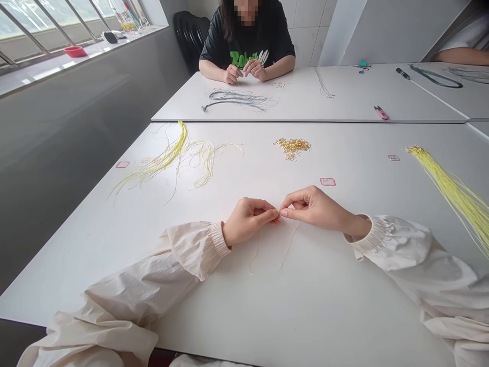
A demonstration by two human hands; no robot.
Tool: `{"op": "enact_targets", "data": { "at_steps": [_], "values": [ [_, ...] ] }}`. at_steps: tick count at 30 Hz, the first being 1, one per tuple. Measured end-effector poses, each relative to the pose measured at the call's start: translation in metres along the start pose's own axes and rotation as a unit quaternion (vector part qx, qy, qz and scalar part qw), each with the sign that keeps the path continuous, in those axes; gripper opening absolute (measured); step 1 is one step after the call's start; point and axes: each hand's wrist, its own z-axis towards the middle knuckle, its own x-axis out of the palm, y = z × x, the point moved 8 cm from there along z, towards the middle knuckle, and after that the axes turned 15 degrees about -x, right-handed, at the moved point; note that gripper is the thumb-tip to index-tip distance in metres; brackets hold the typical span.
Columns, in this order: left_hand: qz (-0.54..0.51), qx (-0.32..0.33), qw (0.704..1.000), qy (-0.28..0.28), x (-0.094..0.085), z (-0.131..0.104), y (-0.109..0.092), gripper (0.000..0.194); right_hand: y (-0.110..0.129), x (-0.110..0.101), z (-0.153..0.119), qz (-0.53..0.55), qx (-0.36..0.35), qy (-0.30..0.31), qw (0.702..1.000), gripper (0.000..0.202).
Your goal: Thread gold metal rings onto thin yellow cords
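My left hand (250,219) and my right hand (315,208) meet fingertip to fingertip above the white table (305,306), each in a pinch. A thin pale yellow thread (289,244) runs down from the pinched fingers, and another strand hangs below my left hand. Whatever small piece lies between the fingertips is too small to make out. Beyond the hands is a pile of small gold hooks (293,146). Loose yellow threads (179,148) spread at the left, and a bundle of yellow threads (451,188) lies at the right.
Across the table a person (248,41) works with both hands behind dark threads (237,99). Pink snips (381,112) and a black-handled tool (403,74) lie at the far right. A small red-framed label (327,182) is stuck beyond my right hand.
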Motion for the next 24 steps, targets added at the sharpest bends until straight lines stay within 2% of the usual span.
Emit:
{"op": "enact_targets", "data": {
  "at_steps": [11, 18, 21, 24],
  "values": [
    [0.029, -0.017, 0.999, 0.020, 0.003, -0.001, 0.002, 0.023, 0.002, 0.006, 0.000, 0.020, 0.018, 0.044, 0.999, 0.017],
    [-0.033, -0.014, 0.998, 0.057, 0.006, -0.003, -0.005, 0.024, 0.008, 0.011, 0.000, 0.050, 0.009, 0.054, 0.997, 0.015],
    [-0.016, -0.019, 0.999, 0.035, 0.003, -0.001, -0.005, 0.027, 0.008, 0.011, 0.001, 0.042, 0.007, 0.046, 0.998, 0.015],
    [0.071, -0.005, 0.997, -0.007, 0.000, -0.002, -0.010, 0.026, 0.007, 0.010, 0.000, 0.024, 0.001, 0.038, 0.999, 0.016]
  ]
}}
